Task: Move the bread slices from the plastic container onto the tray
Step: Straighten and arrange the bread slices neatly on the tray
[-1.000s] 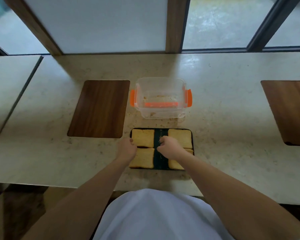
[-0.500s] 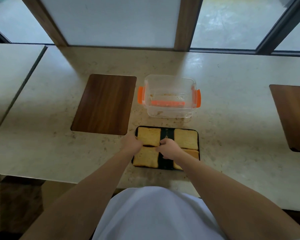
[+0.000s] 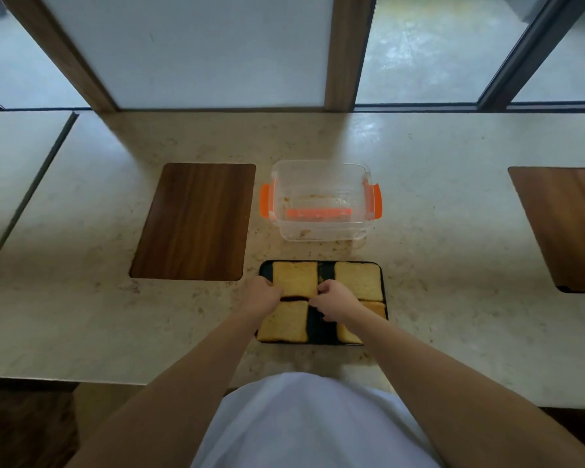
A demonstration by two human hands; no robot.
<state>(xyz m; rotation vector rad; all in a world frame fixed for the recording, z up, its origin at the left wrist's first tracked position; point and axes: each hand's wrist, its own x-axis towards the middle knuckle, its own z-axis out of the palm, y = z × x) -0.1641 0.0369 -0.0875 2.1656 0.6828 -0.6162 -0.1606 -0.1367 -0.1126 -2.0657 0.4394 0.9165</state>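
Both hands pinch the same slice: the left hand (image 3: 262,297) grips its near left corner, the right hand (image 3: 335,298) its near right corner. That slice (image 3: 294,278) lies at the tray's far left corner. The tray (image 3: 323,334) carries four bread slices, one toward each corner. The plastic container (image 3: 321,197), just beyond the tray's far edge, shows only crumbs. Judgement: transfer appears complete; only final squaring remains.

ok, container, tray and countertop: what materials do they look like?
Container: clear glossy plastic, see-through walls, orange clips. Tray: dark, matte; metal or plastic, can't tell. Countertop: pale speckled stone or laminate, polished, reflecting window light.
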